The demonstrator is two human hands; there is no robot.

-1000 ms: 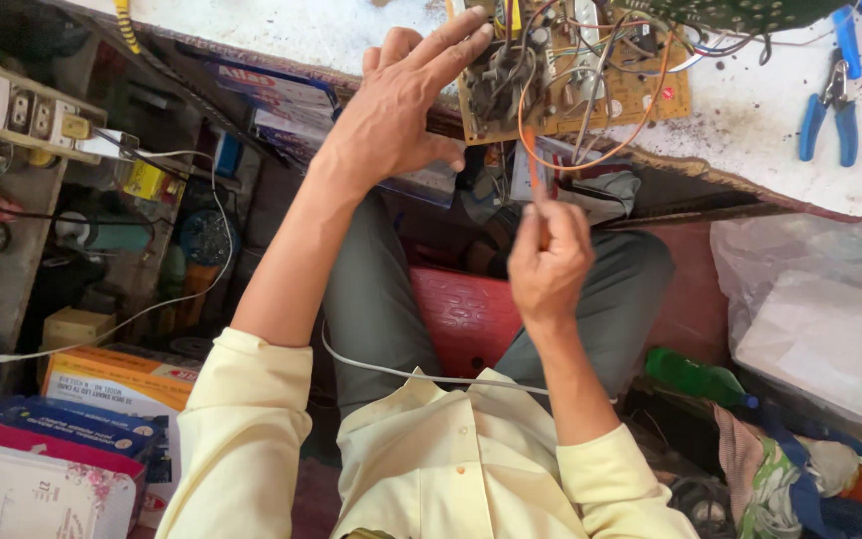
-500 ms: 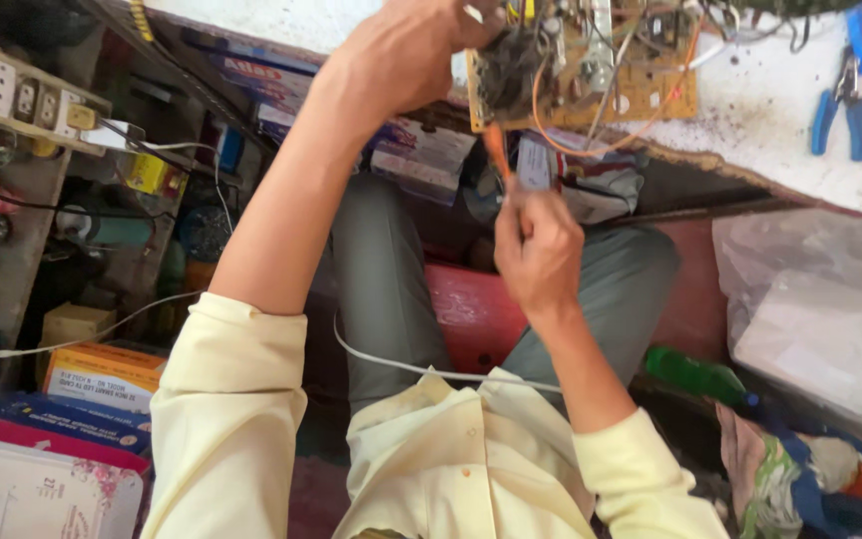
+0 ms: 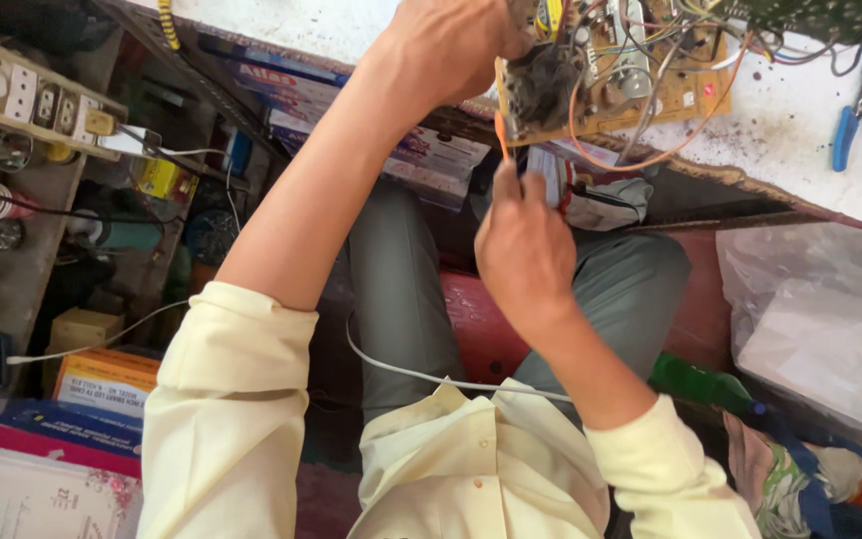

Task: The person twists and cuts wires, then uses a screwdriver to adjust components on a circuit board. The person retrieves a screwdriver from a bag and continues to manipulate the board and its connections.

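Circuit board [image 3: 611,75] in left hand [image 3: 451,45]

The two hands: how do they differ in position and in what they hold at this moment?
The left hand is raised higher and grips the top edge of the circuit board, while the right hand sits lower, under the board's edge. The left hand closes on the board itself; the right hand pinches a thin orange tool whose tip touches the board. The left forearm is stretched out; the right is bent closer. Both are bare, with pale yellow sleeves.
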